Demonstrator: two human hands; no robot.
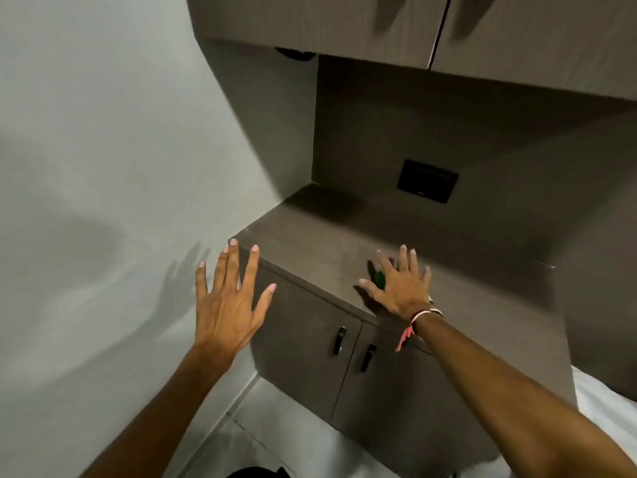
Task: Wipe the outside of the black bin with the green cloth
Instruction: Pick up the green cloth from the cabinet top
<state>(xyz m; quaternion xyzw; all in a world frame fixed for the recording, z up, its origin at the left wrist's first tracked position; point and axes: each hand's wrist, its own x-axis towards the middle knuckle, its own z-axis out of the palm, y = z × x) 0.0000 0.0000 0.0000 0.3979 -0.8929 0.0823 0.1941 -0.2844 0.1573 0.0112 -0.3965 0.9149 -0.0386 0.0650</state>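
At the bottom edge of the view, a dark rounded object (256, 472) is partly visible on the floor; whether it is the black bin cannot be determined. Both forearms extend forward from the lower corners.

The left hand (225, 305) is raised in the air in front of the white wall (103, 150), fingers spread wide, holding nothing.

The right hand (401, 288) lies palm down, fingers spread, on the front part of the brown countertop (310, 236). A pink wrist band (413, 326) circles its wrist. A small patch of the green cloth (380, 280) shows between thumb and forefinger, under the palm; the hand presses on it and is not closed around it.

Below the countertop, two cabinet doors carry dark handles (339, 340). Further back, a black wall plate (427, 181) is set in the rear panel. Upper cabinets (344, 25) hang overhead.
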